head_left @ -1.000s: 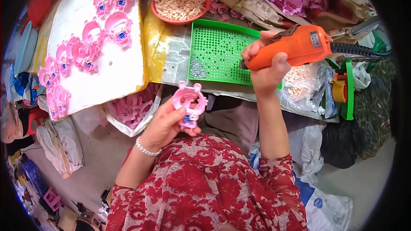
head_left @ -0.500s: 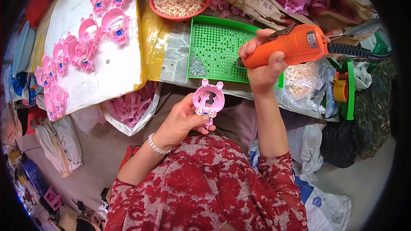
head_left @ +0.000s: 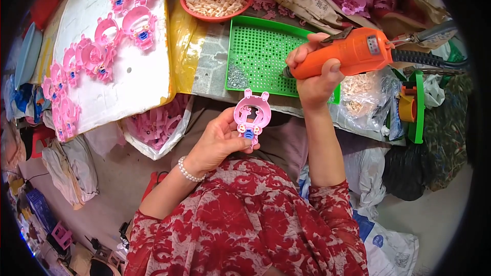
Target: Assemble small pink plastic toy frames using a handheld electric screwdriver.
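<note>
Between the thumb and fingers of my left hand [head_left: 220, 140] is a pink plastic toy part [head_left: 252, 115], shaped like an eared figure with a round open head and a blue piece low on its body. It is held upright over my lap, just short of the green tray. My right hand [head_left: 319, 79] is wrapped round an orange electric screwdriver [head_left: 345, 53], its dark tip pointing left above the tray's right side. Small metal screws [head_left: 237, 77] lie heaped in the left corner of the perforated green tray [head_left: 266, 41]. The tool and the pink part are apart.
Several similar pink parts [head_left: 95, 60] lie on a white board [head_left: 133, 84] at the left. A red bowl [head_left: 181, 1] of cream-coloured pieces stands behind the tray. More pink parts fill an open sack [head_left: 156, 148] below the board. A cable [head_left: 429, 60] trails right from the screwdriver.
My left hand has lifted the pink part slightly up and to the right, and its thumb now leaves more of the blue piece showing. The right hand and screwdriver have barely moved.
</note>
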`<state>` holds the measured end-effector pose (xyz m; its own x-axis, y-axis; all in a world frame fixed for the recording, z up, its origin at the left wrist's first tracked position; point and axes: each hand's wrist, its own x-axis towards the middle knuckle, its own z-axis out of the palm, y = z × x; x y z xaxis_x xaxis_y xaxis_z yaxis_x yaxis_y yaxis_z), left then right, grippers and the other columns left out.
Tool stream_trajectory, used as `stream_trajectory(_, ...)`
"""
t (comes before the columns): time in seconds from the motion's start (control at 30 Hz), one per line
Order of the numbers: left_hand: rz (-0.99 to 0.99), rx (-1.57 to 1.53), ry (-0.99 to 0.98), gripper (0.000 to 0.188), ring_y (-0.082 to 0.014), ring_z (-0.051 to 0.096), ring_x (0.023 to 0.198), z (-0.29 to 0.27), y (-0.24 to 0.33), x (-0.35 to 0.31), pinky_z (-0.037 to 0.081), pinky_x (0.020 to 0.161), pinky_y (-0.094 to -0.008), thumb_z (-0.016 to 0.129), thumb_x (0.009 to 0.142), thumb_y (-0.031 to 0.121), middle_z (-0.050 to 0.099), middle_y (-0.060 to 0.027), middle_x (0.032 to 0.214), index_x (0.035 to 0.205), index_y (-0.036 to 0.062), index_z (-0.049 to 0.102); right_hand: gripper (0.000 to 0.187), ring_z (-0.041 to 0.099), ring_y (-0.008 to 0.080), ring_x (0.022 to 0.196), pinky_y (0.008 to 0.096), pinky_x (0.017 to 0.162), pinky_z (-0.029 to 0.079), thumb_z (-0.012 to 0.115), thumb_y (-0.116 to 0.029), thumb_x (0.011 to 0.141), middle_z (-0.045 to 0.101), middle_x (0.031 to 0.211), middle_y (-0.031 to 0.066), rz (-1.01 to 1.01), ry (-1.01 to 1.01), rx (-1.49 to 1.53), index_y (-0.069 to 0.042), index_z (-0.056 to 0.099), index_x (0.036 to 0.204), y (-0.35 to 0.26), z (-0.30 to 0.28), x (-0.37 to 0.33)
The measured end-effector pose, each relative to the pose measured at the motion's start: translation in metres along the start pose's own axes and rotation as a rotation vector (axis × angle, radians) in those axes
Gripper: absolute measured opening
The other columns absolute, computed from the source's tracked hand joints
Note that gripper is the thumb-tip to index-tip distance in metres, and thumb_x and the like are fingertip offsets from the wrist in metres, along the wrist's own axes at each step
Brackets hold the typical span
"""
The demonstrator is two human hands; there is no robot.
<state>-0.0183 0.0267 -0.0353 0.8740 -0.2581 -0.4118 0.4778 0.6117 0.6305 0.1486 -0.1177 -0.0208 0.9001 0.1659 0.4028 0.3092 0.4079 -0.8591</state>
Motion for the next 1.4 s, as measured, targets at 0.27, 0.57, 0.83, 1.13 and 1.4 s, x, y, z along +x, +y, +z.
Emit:
stream_trajectory(0.27,-0.015,0.109,0.082,0.052,-0.0152,0.063,0.082,0.007,0.001,-0.001,0.053,0.067,-0.0247,0.058,0.079,-0.003,0.057,-0.0073,0.108,0.127,0.0019,0.037,0.077,0.049,0.0180,0.060,0.0330,0.061,0.043,0.050,-0.072,0.073,0.051,0.070,0.0051,0.054,-0.010,-0.041,-0.004,0.048,0.109,-0.029,0.010,-0.003)
stream_trajectory(0.57,0.042,0.086,0.108,0.051,-0.0153,0.063,0.081,0.014,0.004,-0.002,0.053,0.066,-0.0240,0.057,0.080,-0.004,0.057,-0.0087,0.109,0.126,0.0005,0.037,0.086,0.051,0.0183,0.069,0.0348,0.067,0.042,0.052,-0.074,0.071,0.054,0.081,0.0050,0.009,-0.361,0.276,-0.005,0.042,0.122,-0.074,0.021,-0.039)
stream_trajectory(0.83,0.067,0.026,0.116,0.050,-0.0155,0.063,0.081,0.011,-0.002,-0.004,0.053,0.066,-0.0238,0.056,0.080,-0.005,0.057,-0.0091,0.108,0.125,-0.0001,0.038,0.082,0.053,0.0194,0.072,0.0357,0.069,0.043,0.054,-0.070,0.073,0.056,0.083,0.0060,0.076,-0.378,0.320,-0.005,0.041,0.121,-0.068,0.030,-0.064)
stream_trajectory(1.13,0.102,0.022,0.093,0.047,-0.0175,0.064,0.084,0.014,-0.002,-0.007,0.054,0.068,-0.0248,0.056,0.081,-0.004,0.059,-0.0103,0.107,0.125,0.0009,0.039,0.081,0.054,0.0209,0.074,0.0372,0.072,0.043,0.055,-0.068,0.074,0.056,0.084,0.0070,0.129,-0.345,0.343,-0.004,0.042,0.121,-0.056,0.028,-0.070)
stream_trajectory(1.4,0.122,-0.009,0.107,0.045,-0.0172,0.065,0.081,0.019,-0.004,-0.006,0.054,0.067,-0.0244,0.057,0.080,-0.005,0.060,-0.0108,0.104,0.122,0.0000,0.042,0.079,0.054,0.0210,0.072,0.0361,0.070,0.044,0.056,-0.067,0.074,0.056,0.081,0.0073,0.132,-0.329,0.317,-0.003,0.043,0.119,-0.049,0.027,-0.075)
